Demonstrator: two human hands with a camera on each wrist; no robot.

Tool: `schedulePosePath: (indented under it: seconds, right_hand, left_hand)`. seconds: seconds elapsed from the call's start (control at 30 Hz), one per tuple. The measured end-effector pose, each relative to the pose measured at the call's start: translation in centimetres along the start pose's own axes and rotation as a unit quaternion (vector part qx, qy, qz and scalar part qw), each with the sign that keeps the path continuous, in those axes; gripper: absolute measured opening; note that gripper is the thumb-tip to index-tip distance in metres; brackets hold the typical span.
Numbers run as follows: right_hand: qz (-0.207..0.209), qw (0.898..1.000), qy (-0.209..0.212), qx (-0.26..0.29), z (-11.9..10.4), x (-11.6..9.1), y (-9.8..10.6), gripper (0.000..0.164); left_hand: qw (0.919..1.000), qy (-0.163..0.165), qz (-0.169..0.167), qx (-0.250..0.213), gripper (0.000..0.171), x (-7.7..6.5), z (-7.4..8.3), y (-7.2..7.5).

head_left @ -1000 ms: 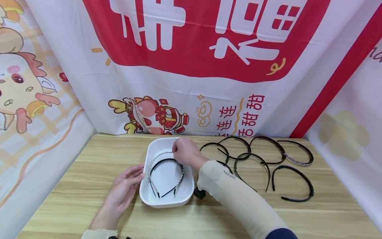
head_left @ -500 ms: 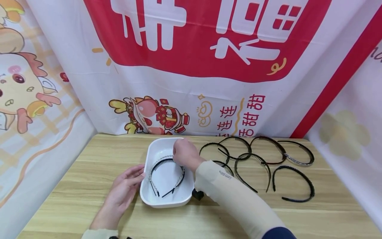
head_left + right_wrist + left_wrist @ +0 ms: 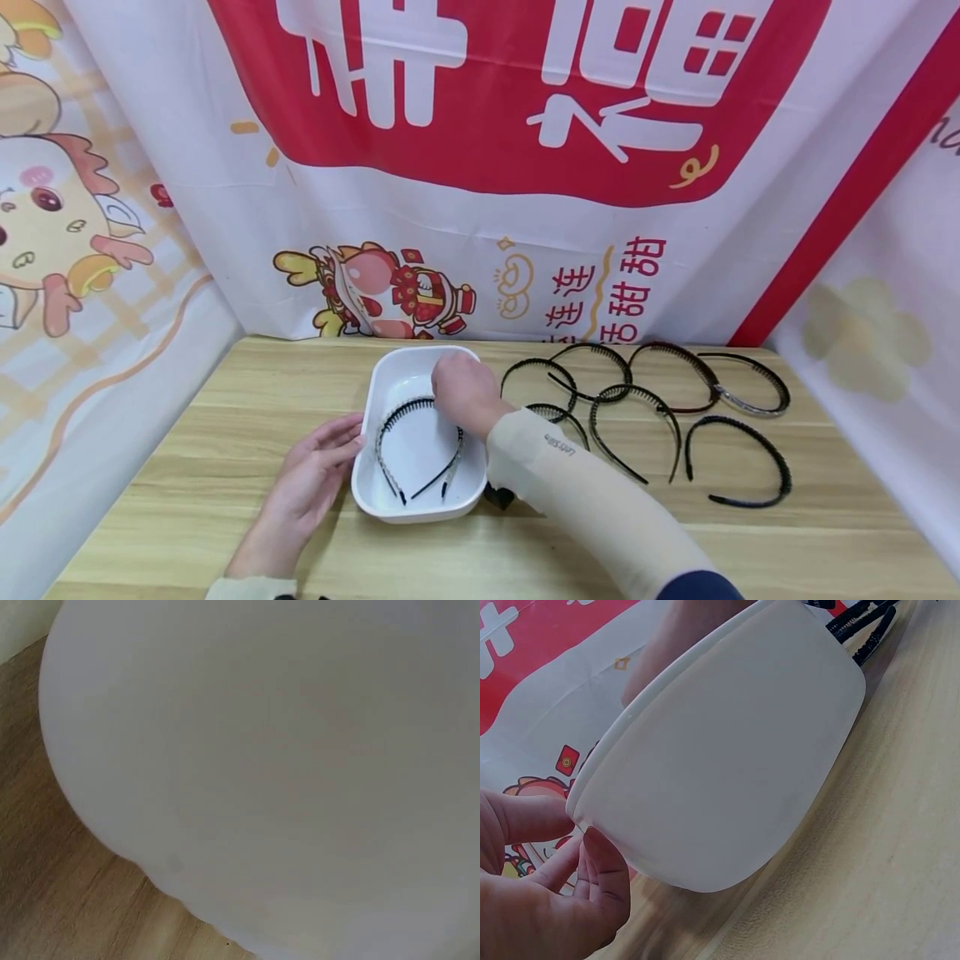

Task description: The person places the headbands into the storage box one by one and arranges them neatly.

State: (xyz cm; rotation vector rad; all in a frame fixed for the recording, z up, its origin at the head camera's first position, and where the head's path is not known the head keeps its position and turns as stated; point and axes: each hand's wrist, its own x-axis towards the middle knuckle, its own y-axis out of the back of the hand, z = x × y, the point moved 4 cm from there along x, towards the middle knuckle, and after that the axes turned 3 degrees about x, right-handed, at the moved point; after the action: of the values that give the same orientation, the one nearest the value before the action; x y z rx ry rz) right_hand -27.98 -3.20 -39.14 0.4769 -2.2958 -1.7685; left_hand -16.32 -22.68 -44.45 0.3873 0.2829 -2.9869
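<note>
A white plastic basin (image 3: 420, 515) stands on the wooden table. Inside it a black toothed headband (image 3: 408, 407) lies with a silver beaded headband (image 3: 452, 472) almost on top of it. My left hand (image 3: 318, 467) is at the basin's left side; in the left wrist view its thumb and finger (image 3: 607, 874) pinch the rim. Reaching in over the far right side, my right hand (image 3: 467, 387) has curled fingers and holds the silver headband near its top, hiding that part. A blurred white surface (image 3: 247, 765) fills most of the right wrist view.
Several dark headbands lie to the right, among them a toothed one (image 3: 637, 392), a black one (image 3: 780, 475) and one with a silvery part (image 3: 750, 406). A small black object (image 3: 498, 496) sits beside the basin. A printed cloth (image 3: 480, 267) hangs behind the table.
My right hand has come slightly down and nearer inside the basin, and the silver headband has shifted nearer with it, overlapping the black one more. My left hand has stayed on the basin.
</note>
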Motion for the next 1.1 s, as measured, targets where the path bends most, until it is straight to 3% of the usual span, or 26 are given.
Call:
schedulePosePath:
  seconds: [0.27,0.67,1.1]
  right_hand:
    - [-0.006,0.999,0.008,-0.034,-0.03,0.04,-0.16,0.013]
    - [-0.017,1.0,0.004,-0.021,0.11,0.15,-0.07,0.014]
    - [-0.019,0.998,0.011,0.054,0.54,-0.33,0.71,0.007]
  left_hand:
    - [1.0,0.001,0.001,0.001,0.039,0.06,0.01,-0.01]
    - [1.0,0.001,-0.002,0.001,0.04,0.05,-0.05,-0.1]
    - [1.0,-0.004,0.0,-0.002,0.039,0.07,-0.11,-0.07]
